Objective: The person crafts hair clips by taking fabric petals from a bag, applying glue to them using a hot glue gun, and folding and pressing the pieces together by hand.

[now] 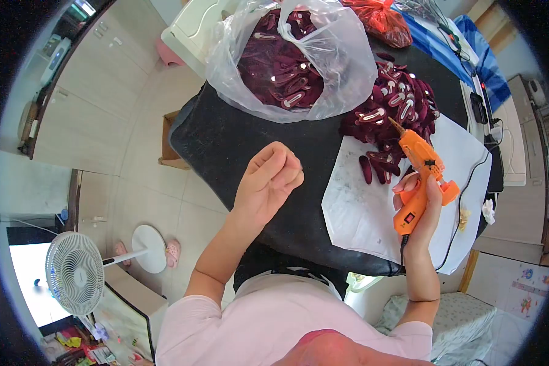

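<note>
An orange glue gun [422,160] is in my right hand [422,201], its nozzle pointing up and left at a pile of dark red hair clips [396,100]. My left hand [269,178] is raised over the black table [305,213], its fingers curled together; anything between them is hidden. A few dark red pieces [379,166] lie at the pile's lower edge on a white sheet [360,210]. Beyond my left hand stands an open clear plastic bag [341,61] with more dark red clips in it.
A red plastic bag [381,18] sits at the table's far edge. The glue gun's black cord runs over the sheet. A white fan [78,274] stands on the left, and a cardboard box [169,143] is beside the table. Blue checked cloth [485,55] lies at the far right.
</note>
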Available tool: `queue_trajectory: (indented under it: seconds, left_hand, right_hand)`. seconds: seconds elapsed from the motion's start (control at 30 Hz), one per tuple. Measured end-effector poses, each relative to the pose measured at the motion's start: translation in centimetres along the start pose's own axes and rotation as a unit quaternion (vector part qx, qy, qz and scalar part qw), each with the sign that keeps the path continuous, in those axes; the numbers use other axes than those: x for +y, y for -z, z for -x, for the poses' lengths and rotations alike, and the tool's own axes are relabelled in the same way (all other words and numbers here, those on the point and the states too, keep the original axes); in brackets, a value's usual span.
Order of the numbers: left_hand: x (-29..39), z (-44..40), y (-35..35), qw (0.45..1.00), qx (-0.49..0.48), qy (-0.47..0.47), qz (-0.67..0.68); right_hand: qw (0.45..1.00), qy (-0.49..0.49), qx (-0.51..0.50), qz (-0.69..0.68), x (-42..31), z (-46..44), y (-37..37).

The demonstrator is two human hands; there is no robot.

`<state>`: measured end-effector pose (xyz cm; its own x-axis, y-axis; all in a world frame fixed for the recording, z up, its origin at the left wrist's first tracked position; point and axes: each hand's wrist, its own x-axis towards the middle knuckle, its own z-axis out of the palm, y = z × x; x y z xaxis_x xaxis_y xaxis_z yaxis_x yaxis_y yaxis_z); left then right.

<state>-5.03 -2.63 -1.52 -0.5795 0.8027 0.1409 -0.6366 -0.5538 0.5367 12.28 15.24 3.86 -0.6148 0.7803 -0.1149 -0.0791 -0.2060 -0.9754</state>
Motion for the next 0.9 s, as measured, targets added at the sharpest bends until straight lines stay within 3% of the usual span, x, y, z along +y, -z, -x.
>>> queue_trajectory:
  seconds: [0.07,0.17,0.37,0.77,0.9]
  left_hand:
    - [0.0,0.1,-0.8,0.998,0.038,0.028,0.036]
    - [0.7,-0.3,-0.8,0.986,-0.059,0.062,0.145]
    - [0.4,-0.3,0.2,0.962,-0.136,0.08,0.224]
    - [0.0,-0.3,0.9,0.96,-0.157,0.069,0.22]
    - [0.4,0.0,0.2,0.965,-0.12,0.098,0.212]
  right_hand:
    - [1.0,0.0,-0.003,0.001,0.0,0.0,0.0]
    - [1.0,0.0,-0.006,0.001,0.0,0.1,-0.1]
    - [1.0,0.001,-0.023,-0.01,0.0,0.1,0.4]
    - [0.999,0.006,-0.037,-0.017,0.0,0.1,0.8]
    - [0.999,0.009,-0.049,0.005,0.0,0.3,0.7]
